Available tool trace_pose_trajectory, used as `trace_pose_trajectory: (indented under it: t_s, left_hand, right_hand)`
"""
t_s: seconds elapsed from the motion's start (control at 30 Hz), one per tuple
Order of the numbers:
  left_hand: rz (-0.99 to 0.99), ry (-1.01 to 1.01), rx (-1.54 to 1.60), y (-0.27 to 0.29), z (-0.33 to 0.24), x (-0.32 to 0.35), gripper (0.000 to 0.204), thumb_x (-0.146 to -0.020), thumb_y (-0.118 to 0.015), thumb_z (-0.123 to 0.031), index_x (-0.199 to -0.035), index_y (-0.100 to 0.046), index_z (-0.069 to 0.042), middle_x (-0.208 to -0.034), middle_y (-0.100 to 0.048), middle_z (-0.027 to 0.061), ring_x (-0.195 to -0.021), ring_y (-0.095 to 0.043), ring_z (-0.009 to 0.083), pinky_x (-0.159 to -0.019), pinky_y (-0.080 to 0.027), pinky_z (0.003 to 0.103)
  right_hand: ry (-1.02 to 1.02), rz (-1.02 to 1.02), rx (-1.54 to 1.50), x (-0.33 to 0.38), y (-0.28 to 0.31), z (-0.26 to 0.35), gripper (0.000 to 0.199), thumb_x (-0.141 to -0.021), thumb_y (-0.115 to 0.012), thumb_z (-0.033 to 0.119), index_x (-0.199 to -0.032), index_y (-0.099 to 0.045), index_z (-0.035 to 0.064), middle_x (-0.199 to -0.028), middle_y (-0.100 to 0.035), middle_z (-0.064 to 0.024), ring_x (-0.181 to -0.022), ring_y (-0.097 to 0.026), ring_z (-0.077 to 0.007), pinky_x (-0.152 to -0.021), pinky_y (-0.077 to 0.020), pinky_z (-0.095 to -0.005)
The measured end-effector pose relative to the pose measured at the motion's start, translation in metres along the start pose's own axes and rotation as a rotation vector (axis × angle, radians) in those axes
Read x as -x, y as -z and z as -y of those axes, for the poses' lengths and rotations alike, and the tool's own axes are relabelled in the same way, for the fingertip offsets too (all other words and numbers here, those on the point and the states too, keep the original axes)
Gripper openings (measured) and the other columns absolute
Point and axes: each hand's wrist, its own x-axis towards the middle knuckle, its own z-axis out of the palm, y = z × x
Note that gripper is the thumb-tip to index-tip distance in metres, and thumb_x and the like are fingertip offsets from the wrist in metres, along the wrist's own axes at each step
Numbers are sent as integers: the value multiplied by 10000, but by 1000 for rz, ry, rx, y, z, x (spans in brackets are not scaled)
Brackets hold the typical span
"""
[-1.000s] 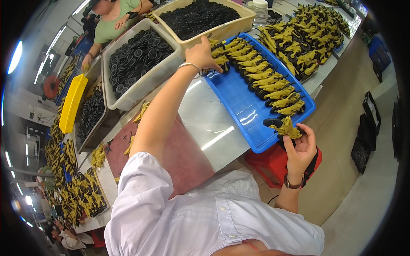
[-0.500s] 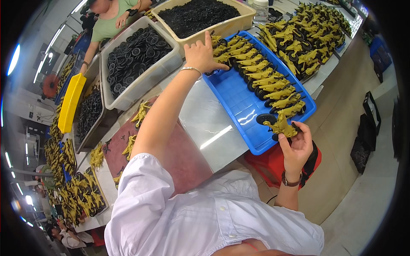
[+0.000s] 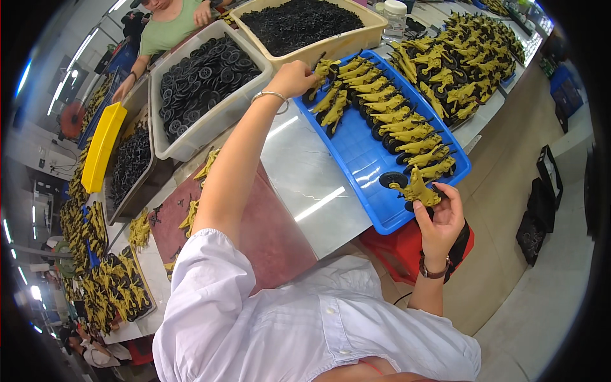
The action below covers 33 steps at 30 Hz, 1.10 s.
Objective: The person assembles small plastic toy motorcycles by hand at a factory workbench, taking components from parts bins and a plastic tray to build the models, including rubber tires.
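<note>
Now, line by line:

Right hand: the right hand (image 3: 440, 219) grasps a yellow toy piece (image 3: 418, 189) between thumb and fingers (image 3: 445, 192), at the near right corner of the blue tray (image 3: 359, 156); a black wheel (image 3: 393, 180) lies on the tray just beside it.

Left hand: the left hand (image 3: 294, 77) reaches to the far left corner of the tray, fingers curled onto the first toy pieces there (image 3: 323, 67); whether they actually pinch one I cannot tell, since the knuckles cover the tips.

Tray contents: rows of yellow toy pieces with black wheels (image 3: 407, 130) run along its far and right sides; the near left part is bare blue.

Containers: a tan bin of small black parts (image 3: 318, 49) stands beyond the tray; a white bin of black wheels (image 3: 197, 130) sits to its left, then a darker bin (image 3: 130, 162) with a yellow tray (image 3: 102, 146) leaning at its edge. A white jar (image 3: 396, 13) stands behind the tan bin.

Hard to see: a heap of finished toys (image 3: 474, 63) at far right blurs toward the rim; a person in a green top (image 3: 167, 28) is cut off at the upper edge.

Edges and room: the tabletop (image 3: 312, 184) shows a bare shiny strip between tray and a dark red mat (image 3: 267, 235); the tray's near corner overhangs the tabletop's edge above a red stool (image 3: 398, 248).
</note>
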Motion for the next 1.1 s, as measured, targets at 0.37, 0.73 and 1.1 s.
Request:
trace_pose_trajectory:
  t_s: [0.37, 0.73, 1.1]
  left_hand:
    - [-227, 128, -226, -29, -13, 14, 280, -711, -686, -262, -868, -736, -36, -831, -702, 171, -802, -685, 312, -752, -540, 382]
    - [-399, 26, -55, -48, 3, 31, 287, -765, -644, -241, -978, -708, -61, -966, -694, 160, -944, -656, 318, -844, -502, 431]
    - [-230, -74, 246, -41, -15, 61, 415, -866, -575, -424, -971, -711, -46, -954, -683, 172, -916, -642, 345, -790, -477, 446]
  right_hand:
    - [59, 53, 130, -18, -6, 7, 398, -734, -692, -127, -1101, -564, -41, -1100, -524, -92, -948, -599, -164, -836, -517, -293]
    - [8, 767, 39, -153, -51, 4, 302, -721, -675, -69, -997, -611, 33, -1019, -616, -50, -918, -612, -126, -812, -515, -270]
    - [440, 859, 521, -208, -118, -79, 293, -697, -638, -109, -946, -610, 43, -1064, -564, -97, -984, -597, -248, -826, -539, -298]
